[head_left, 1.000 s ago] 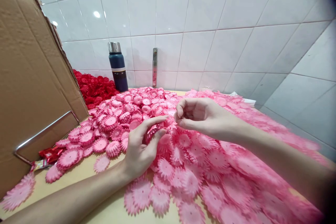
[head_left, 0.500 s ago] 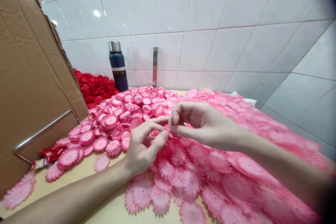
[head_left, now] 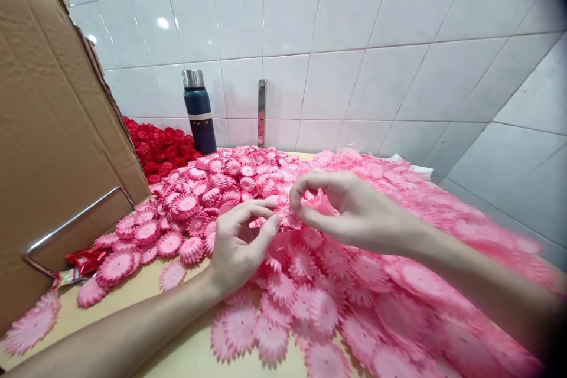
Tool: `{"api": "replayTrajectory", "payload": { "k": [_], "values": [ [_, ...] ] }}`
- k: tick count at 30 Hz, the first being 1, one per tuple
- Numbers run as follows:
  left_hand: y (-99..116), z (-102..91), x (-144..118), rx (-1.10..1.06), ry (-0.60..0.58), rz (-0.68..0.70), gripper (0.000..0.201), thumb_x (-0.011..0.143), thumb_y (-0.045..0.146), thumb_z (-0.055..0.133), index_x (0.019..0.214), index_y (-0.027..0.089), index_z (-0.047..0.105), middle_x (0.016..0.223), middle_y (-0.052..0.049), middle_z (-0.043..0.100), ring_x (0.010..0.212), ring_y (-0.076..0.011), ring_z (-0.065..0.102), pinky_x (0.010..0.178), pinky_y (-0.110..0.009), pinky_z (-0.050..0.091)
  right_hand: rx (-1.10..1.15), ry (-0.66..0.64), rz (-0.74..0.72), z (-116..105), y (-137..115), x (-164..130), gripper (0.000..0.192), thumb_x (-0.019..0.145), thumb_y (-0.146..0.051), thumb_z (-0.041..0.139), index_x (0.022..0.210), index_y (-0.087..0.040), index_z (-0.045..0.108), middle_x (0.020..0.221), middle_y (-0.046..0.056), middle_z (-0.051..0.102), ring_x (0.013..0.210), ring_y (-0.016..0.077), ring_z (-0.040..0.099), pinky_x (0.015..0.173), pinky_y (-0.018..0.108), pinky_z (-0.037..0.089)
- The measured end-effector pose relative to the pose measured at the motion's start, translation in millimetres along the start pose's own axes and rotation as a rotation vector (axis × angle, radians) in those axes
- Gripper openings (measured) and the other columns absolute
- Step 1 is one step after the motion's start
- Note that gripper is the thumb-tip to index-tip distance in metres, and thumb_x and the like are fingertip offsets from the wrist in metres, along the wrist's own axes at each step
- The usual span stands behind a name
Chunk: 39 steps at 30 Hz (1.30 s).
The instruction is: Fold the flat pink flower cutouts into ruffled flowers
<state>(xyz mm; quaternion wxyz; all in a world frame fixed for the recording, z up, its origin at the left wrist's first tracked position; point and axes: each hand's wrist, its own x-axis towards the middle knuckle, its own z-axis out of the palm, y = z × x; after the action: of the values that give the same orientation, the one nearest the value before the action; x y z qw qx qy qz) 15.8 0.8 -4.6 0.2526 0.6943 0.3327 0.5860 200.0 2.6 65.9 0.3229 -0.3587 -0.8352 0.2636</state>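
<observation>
A pink fabric petal piece with a frilled edge [head_left: 286, 212] is between my hands, above the pile. My left hand [head_left: 241, 245] is closed in a pinch, its thumb and fingertips at the left side of this piece. From the right, my right hand [head_left: 349, 207] pinches the same piece's edge between thumb and forefinger, its other fingers curled. Some pink also shows inside each hand's curl; whether it is held or lies behind cannot be made out. Under and around both hands spread loose flat pink petal discs [head_left: 323, 310], many with a small centre hole.
Cupped pink petal pieces [head_left: 186, 204] are heaped at centre left, red ones [head_left: 162, 147] behind. A dark blue bottle [head_left: 200, 115] stands by the tiled wall [head_left: 345, 6]. At left are a cardboard box [head_left: 57, 130], a metal wire handle [head_left: 75, 224] and a red wrapper [head_left: 88, 258].
My hands have drawn slightly apart, the left a little to the left and the right a little to the right. More of the pink petal piece shows between them.
</observation>
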Motion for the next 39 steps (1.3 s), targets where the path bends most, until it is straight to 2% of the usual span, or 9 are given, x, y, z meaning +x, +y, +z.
{"api": "replayTrajectory", "payload": {
  "k": [6, 10, 17, 20, 24, 28, 31, 36, 39],
  "values": [
    [-1.1, -1.9, 0.5, 0.002, 0.02, 0.006, 0.011, 0.083, 0.016, 0.061, 0.073, 0.016, 0.064, 0.091, -0.008, 0.071, 0.087, -0.0192, 0.067, 0.078, -0.03, 0.054, -0.079, 0.051, -0.051, -3.5, 1.2, 0.3, 0.021, 0.073, -0.004, 0.052, 0.077, -0.023, 0.061, 0.079, -0.001, 0.067, 0.077, 0.0168, 0.06, 0.073, 0.031, 0.045],
    [-1.5, -0.5, 2.3, -0.016, 0.072, 0.003, 0.009, 0.081, 0.015, 0.061, 0.072, 0.016, 0.063, 0.09, -0.008, 0.07, 0.085, -0.0177, 0.067, 0.068, -0.024, 0.055, -0.146, 0.114, -0.078, -13.8, 11.3, 1.2, 0.019, 0.072, -0.004, 0.053, 0.075, -0.022, 0.059, 0.075, 0.0, 0.063, 0.074, 0.0165, 0.055, 0.071, 0.032, 0.041],
    [-4.7, -1.7, 4.6, -0.037, 0.127, 0.002, 0.009, 0.08, 0.012, 0.062, 0.071, 0.015, 0.063, 0.092, -0.008, 0.068, 0.089, -0.0175, 0.066, 0.068, -0.023, 0.057, -0.223, 0.248, 0.046, -38.7, 35.0, 1.1, 0.009, 0.076, -0.014, 0.059, 0.075, -0.022, 0.061, 0.078, 0.002, 0.063, 0.074, 0.0183, 0.051, 0.069, 0.034, 0.039],
    [-4.2, -2.1, 3.7, -0.019, 0.069, 0.031, 0.007, 0.08, 0.013, 0.064, 0.073, 0.015, 0.065, 0.092, -0.008, 0.068, 0.087, -0.0171, 0.067, 0.065, -0.022, 0.059, -0.177, 0.163, 0.071, -30.8, 22.1, 0.0, 0.006, 0.082, -0.024, 0.061, 0.076, -0.022, 0.063, 0.079, 0.003, 0.064, 0.07, 0.0171, 0.053, 0.065, 0.033, 0.041],
    [-3.0, -2.8, 1.0, 0.017, -0.032, 0.108, 0.004, 0.078, 0.012, 0.068, 0.079, 0.015, 0.069, 0.097, -0.009, 0.069, 0.088, -0.0167, 0.067, 0.063, -0.021, 0.06, -0.278, 0.008, -0.016, -6.3, 0.8, -1.1, 0.015, 0.08, -0.032, 0.068, 0.076, -0.02, 0.062, 0.076, 0.003, 0.065, 0.069, 0.0163, 0.056, 0.064, 0.031, 0.042],
    [-4.6, -3.6, 0.1, 0.037, -0.041, 0.138, 0.006, 0.079, 0.01, 0.066, 0.081, 0.015, 0.07, 0.098, -0.008, 0.069, 0.088, -0.0154, 0.068, 0.065, -0.02, 0.061, -0.298, -0.019, -0.074, 3.0, -4.4, -1.3, 0.016, 0.087, -0.026, 0.059, 0.072, -0.018, 0.061, 0.069, 0.001, 0.064, 0.064, 0.0125, 0.055, 0.061, 0.028, 0.043],
    [-6.1, -3.1, 0.5, 0.05, -0.039, 0.136, 0.006, 0.08, 0.01, 0.066, 0.079, 0.015, 0.069, 0.098, -0.007, 0.069, 0.088, -0.0142, 0.068, 0.065, -0.018, 0.06, -0.338, 0.025, -0.087, -2.2, 1.3, -1.2, 0.015, 0.086, -0.018, 0.055, 0.071, -0.018, 0.059, 0.066, 0.0, 0.062, 0.061, 0.0117, 0.054, 0.058, 0.026, 0.043],
    [-3.8, -3.1, -1.0, 0.089, -0.012, 0.187, 0.009, 0.078, 0.007, 0.066, 0.073, 0.014, 0.067, 0.091, -0.006, 0.069, 0.08, -0.0114, 0.067, 0.06, -0.015, 0.057, -0.75, 0.181, -0.164, -18.2, 28.9, 0.2, 0.017, 0.079, -0.007, 0.051, 0.065, -0.017, 0.054, 0.066, 0.004, 0.06, 0.058, 0.0147, 0.053, 0.056, 0.029, 0.04],
    [-2.3, -3.8, -2.3, 0.095, 0.001, 0.198, 0.011, 0.078, 0.006, 0.066, 0.07, 0.013, 0.065, 0.09, -0.005, 0.068, 0.077, -0.0103, 0.066, 0.057, -0.014, 0.056, -0.867, 0.314, -0.111, -34.2, 43.5, -0.4, 0.016, 0.083, -0.012, 0.051, 0.068, -0.016, 0.056, 0.064, 0.006, 0.06, 0.055, 0.0161, 0.053, 0.055, 0.031, 0.039]
  ]
}}
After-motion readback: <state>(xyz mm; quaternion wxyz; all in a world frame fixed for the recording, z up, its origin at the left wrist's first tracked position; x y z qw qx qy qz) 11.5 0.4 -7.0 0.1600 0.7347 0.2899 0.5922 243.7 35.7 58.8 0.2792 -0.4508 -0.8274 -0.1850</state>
